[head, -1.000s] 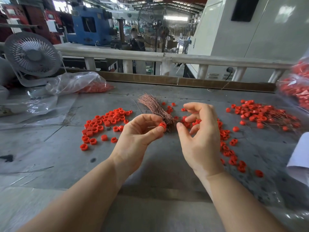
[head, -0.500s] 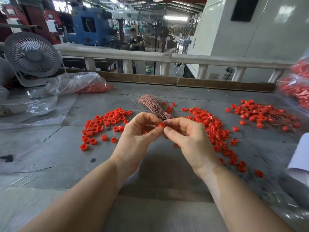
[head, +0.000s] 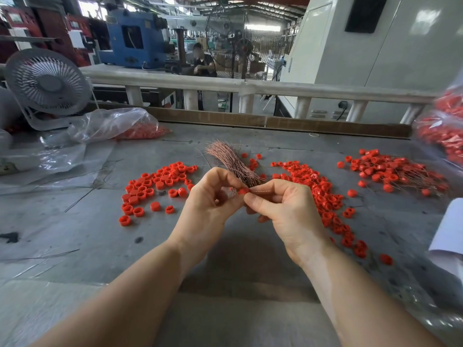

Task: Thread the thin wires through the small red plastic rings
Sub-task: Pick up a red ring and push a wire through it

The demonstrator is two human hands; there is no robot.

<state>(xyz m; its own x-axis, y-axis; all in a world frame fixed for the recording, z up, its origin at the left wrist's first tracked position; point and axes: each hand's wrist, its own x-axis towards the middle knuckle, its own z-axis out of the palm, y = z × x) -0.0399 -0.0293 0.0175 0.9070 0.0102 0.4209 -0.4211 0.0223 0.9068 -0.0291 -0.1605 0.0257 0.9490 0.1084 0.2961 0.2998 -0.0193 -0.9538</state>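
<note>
My left hand point(head: 210, 196) grips a bundle of thin copper wires point(head: 231, 160) that fans up and away, and pinches a small red ring point(head: 242, 191) at its fingertips. My right hand point(head: 283, 204) meets it from the right, pinching a single thin wire point(head: 260, 191) that sticks out of the ring. Loose red rings point(head: 155, 182) lie on the grey table to the left. A long scatter of red rings point(head: 323, 194) runs to the right of my hands. Rings with wires through them point(head: 390, 170) are heaped at the far right.
A clear plastic bag with red rings point(head: 117, 126) and a small white fan point(head: 46, 83) sit at the back left. Another bag of red parts point(head: 443, 131) hangs at the right edge. White paper point(head: 448, 236) lies at the right. A railing point(head: 250, 86) borders the table's far side.
My right hand came in from the right pile to my left hand's fingertips and took hold of a wire at the ring. The left hand stayed in place with the bundle.
</note>
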